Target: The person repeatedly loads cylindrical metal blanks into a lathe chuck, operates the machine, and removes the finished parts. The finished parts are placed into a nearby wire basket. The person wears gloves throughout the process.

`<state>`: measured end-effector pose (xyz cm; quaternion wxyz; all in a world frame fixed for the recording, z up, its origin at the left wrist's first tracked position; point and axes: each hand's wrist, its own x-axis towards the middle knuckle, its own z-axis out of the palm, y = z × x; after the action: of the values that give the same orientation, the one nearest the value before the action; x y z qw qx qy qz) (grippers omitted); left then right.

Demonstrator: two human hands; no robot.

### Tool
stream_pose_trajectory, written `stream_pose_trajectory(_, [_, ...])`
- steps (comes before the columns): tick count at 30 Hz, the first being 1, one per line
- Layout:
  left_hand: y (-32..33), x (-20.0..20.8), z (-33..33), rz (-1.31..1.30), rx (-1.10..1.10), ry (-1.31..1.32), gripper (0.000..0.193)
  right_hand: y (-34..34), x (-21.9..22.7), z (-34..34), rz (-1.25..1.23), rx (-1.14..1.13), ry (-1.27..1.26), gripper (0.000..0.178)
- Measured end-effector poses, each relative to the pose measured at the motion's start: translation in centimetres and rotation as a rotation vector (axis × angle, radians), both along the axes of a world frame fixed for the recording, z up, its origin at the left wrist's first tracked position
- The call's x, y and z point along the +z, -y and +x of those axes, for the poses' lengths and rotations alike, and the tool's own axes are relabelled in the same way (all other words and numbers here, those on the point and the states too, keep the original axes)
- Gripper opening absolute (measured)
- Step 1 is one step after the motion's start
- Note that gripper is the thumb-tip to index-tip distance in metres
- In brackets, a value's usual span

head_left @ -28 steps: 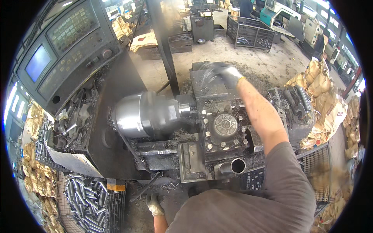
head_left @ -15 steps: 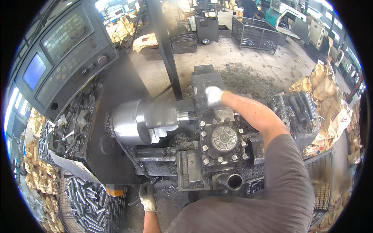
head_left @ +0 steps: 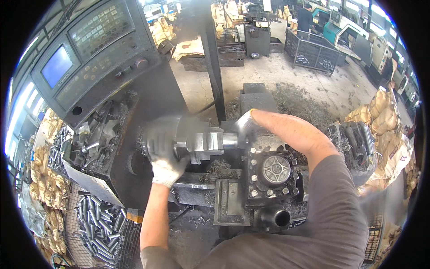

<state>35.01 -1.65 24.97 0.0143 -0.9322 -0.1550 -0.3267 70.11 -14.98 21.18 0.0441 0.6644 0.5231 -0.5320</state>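
My left hand (head_left: 166, 159), in a white glove with greyed fingers, lies over the near side of the lathe chuck (head_left: 179, 123). Its fingers are stretched out and the thumb stands apart; motion blurs them. Stepped jaws (head_left: 209, 142) jut from the chuck's face around a short, shiny round metal workpiece (head_left: 230, 140). My right hand (head_left: 245, 124), also gloved, is at that workpiece's right end, behind the tool turret (head_left: 275, 169). Its fingertips are smeared and partly hidden, so their grip does not show.
A control panel (head_left: 85, 58) with a lit screen stands at left, above a tray of tools and metal parts (head_left: 96, 139). Cut metal tubes (head_left: 98, 224) fill a wire basket at lower left. Chips litter the floor (head_left: 300, 101). Brown sacks (head_left: 387, 134) stand at right. Farther back, a person (head_left: 305, 20) stands.
My left hand has risen from below the machine bed onto the chuck. My right hand has come down from the block behind the turret to the workpiece's end. The view has shifted.
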Motion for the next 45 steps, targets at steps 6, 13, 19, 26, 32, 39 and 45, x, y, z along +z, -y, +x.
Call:
stream_pose_trajectory(6, [-2.2, 3.2, 4.9, -0.021, 0.046, -0.238, 0.08, 2.5, 0.4, -3.7, 0.295, 0.026, 0.328, 0.055])
stream_pose_trajectory(13, [-5.2, 2.6, 6.1, 0.002, 0.056, -0.298, 0.102, 20.2, 0.4, 1.3, 1.04, -0.609, 0.429, 0.059])
stream_pose_trajectory(19, [-5.1, 6.3, 8.0, -0.223, 0.058, -0.515, 0.116, 22.0, 11.4, -7.0, 1.365, -1.01, 0.954, 0.078])
stream_pose_trajectory(26, [6.7, 2.1, -0.1, -0.517, -0.704, 0.05, 0.102, 22.9, 14.9, -28.3, 1.086, -0.972, 0.406, 0.071])
stream_pose_trajectory(32, [14.4, -6.9, -9.3, -2.185, -0.592, -0.089, 0.064, 20.7, 3.4, -39.1, 0.665, -1.273, -0.852, 0.091])
stream_pose_trajectory(39, [15.2, -15.4, -8.6, -2.265, -0.3, -0.273, 0.057, 20.5, -11.8, -41.7, 0.366, -1.234, -0.086, 0.048])
stream_pose_trajectory(45, [13.9, -15.0, -10.3, -2.475, -0.403, 0.024, 0.048, 27.3, -8.9, -42.8, 0.527, -1.238, -0.015, 0.043])
